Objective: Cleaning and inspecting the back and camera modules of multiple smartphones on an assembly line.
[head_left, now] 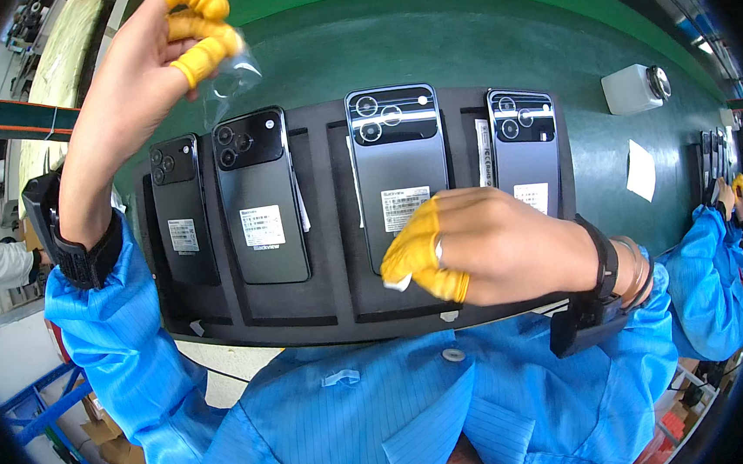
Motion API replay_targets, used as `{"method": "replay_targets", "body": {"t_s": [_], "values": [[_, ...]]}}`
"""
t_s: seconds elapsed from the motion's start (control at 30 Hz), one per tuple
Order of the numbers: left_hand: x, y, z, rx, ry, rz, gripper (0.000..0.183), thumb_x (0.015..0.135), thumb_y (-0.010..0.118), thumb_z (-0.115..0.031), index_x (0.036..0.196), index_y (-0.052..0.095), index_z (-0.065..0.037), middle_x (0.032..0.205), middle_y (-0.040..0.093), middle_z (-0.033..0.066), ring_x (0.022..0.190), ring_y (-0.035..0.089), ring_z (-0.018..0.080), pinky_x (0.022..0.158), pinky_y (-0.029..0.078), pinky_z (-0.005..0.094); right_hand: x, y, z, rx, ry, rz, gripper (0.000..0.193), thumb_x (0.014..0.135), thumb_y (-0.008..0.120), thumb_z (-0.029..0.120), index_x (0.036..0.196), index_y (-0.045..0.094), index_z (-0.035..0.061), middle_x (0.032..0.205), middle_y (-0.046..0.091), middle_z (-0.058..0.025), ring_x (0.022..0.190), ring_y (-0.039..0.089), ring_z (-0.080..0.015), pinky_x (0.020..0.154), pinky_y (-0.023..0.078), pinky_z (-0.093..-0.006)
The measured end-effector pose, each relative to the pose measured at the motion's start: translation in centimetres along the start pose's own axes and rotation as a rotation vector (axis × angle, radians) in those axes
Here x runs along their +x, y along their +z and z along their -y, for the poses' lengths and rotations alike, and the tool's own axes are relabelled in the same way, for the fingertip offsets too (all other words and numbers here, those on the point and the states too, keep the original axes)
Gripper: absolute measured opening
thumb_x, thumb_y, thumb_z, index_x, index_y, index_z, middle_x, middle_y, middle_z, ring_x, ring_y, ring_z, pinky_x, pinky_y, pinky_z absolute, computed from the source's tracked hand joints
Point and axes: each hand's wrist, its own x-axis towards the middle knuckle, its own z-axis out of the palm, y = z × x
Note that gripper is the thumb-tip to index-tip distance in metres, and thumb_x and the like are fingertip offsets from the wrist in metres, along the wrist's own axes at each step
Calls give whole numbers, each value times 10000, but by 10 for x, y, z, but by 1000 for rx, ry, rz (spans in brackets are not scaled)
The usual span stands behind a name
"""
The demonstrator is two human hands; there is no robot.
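Observation:
My left hand [146, 80], with yellow finger cots, is raised past the far left end of a black tray [323, 227]. Its fingers are closed on a clear plastic film [235, 79]. Over the near end of a phone [401, 162], my right hand [499, 244] is closed, also in yellow finger cots. A small white wad [399, 283], perhaps cloth or paper, pokes out from its fingertips. To the left lie a dark phone [261, 184] and another phone [179, 190]; a further phone [525, 161] is on the right, partly behind my right hand. All lie camera side up with white labels.
The tray rests on a green table [357, 45]. To the right stand a white bottle [627, 91] with a dark cap and a white paper piece [640, 171]. At the far right a co-worker's blue sleeve [711, 279] reaches toward more phones. Blue shelving [49, 406] is at lower left.

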Motion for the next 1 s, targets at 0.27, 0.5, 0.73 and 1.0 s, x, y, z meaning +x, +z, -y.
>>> {"method": "replay_targets", "body": {"t_s": [0.27,0.5,0.73,1.0], "values": [[-16,-12,26,-26,20,61,209,937,474,-82,1047,622,16,957,637,52,804,591,111,721,477,235,46,31,13,-84,-143,56,177,771,632,65,942,617,19,960,629,-119,839,607,-284,729,503,-357],[-10,14,12,207,33,-48,301,849,644,-249,976,637,23,775,652,122,740,633,207,688,486,323,72,65,2,-73,-130,16,132,752,626,52,868,631,-9,864,636,-140,826,614,-309,778,508,-384],[-2,36,25,511,413,-14,255,758,703,-164,929,652,17,783,615,204,722,595,366,639,473,400,77,84,-11,-122,-127,118,128,724,625,52,834,613,-10,827,619,-128,832,612,-294,756,510,-388],[1,38,22,684,497,-83,221,751,692,-109,934,664,13,827,633,175,799,612,348,723,504,402,78,81,-12,-109,-93,147,191,707,646,29,892,628,-10,902,639,-123,871,617,-293,790,517,-377]]}}
